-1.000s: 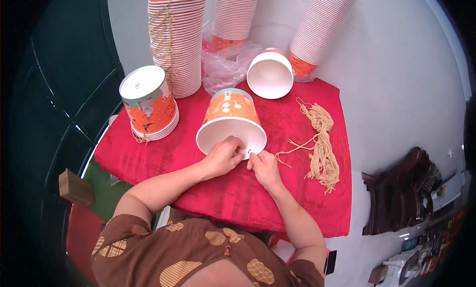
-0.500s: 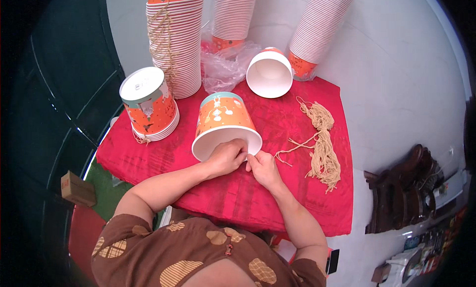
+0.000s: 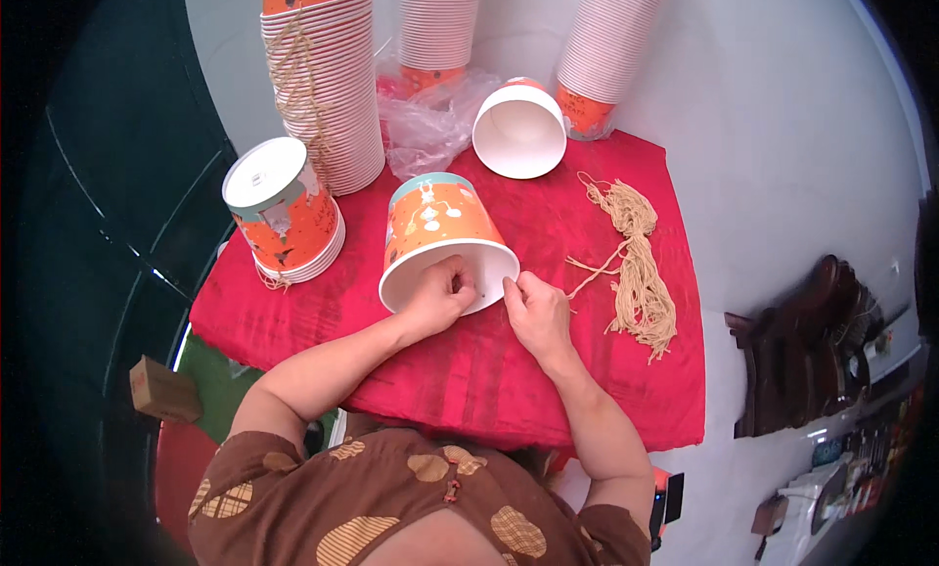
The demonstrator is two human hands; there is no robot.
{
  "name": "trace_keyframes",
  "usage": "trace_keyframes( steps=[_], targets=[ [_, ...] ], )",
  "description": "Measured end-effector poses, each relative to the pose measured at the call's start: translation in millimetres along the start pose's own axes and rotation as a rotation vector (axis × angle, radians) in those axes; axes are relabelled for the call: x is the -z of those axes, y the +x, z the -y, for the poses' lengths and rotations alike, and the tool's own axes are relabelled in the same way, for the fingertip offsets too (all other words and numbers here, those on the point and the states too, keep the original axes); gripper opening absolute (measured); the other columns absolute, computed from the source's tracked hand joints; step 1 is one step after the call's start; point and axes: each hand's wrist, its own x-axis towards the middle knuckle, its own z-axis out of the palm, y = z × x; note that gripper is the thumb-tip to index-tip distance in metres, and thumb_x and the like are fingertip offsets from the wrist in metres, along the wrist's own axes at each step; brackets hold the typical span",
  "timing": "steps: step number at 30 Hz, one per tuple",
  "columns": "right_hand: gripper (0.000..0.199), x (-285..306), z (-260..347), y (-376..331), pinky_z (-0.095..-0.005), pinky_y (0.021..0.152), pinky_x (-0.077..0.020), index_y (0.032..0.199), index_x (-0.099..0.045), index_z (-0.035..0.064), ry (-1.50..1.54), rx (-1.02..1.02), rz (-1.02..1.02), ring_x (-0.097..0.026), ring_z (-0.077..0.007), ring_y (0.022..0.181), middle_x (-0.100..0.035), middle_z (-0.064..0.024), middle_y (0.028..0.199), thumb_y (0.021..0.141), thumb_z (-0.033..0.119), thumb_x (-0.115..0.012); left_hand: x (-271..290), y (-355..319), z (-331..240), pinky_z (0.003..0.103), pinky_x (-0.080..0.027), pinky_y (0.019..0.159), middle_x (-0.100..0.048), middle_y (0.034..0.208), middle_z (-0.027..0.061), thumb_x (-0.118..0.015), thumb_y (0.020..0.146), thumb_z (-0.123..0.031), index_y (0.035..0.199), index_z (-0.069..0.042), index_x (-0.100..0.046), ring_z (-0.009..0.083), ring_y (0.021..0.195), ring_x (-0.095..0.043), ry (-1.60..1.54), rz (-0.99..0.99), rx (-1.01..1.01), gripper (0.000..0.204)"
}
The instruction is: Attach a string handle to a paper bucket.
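Gripping the tipped orange paper bucket's [image 3: 442, 235] rim mid-cloth, left hand [image 3: 442, 297] fisted; right hand [image 3: 533, 310] pinches beige string [image 3: 587, 272], threading likely next.

3 tall cup stacks [image 3: 331, 87] stand behind crumpled clear plastic [image 3: 430, 126].

Paper buckets and string laid out around the tipped bucket [image 3: 442, 235] at the middle of the cloth-covered table [image 3: 460, 380].

The tipped bucket lies on its side, mouth toward the person; the left hand [image 3: 442, 294] sits at its rim and the right hand [image 3: 536, 310] just right of the rim. Left of it stands a short stack of upturned buckets [image 3: 283, 209]. Behind it to the left rises a tall stack of buckets [image 3: 315, 77], with a plastic bag [image 3: 430, 126] directly behind. Behind it to the right lies another bucket on its side [image 3: 519, 129]. To its right lies a bundle of string [image 3: 638, 272], apart from it.
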Motion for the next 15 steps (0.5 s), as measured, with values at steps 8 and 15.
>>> trace_keyframes(
  steps=[8, 15],
  targets=[
    [0.028, -6, -8, 0, -0.0527, 0.061, -0.0483, 0.08, -0.065, 0.0007, -0.125, -0.137, 0.119, -0.064, -0.0428, 0.067, -0.063, -0.0242, 0.07, 0.091, 0.026, -0.057, -4, -2, -21, 0.025, -0.045, 0.054, -0.059, 0.076, 0.0053, -0.052, 0.091, -0.005, 0.083, -0.001, -0.052, 0.0094, 0.059, -0.055, -0.291, 0.156, 0.153, 0.008],
    [0.027, -2, -10, -2, -0.0513, 0.064, -0.0498, 0.084, -0.067, 0.001, -0.173, -0.1, 0.246, -0.064, -0.0421, 0.071, -0.064, -0.0232, 0.072, 0.09, 0.026, -0.059, -4, 1, -18, 0.028, -0.049, 0.049, -0.059, 0.071, 0.0051, -0.055, 0.09, -0.005, 0.084, 0.0, -0.055, 0.0111, 0.059, -0.058, -0.123, 0.139, 0.23, 0.009]
  ],
)
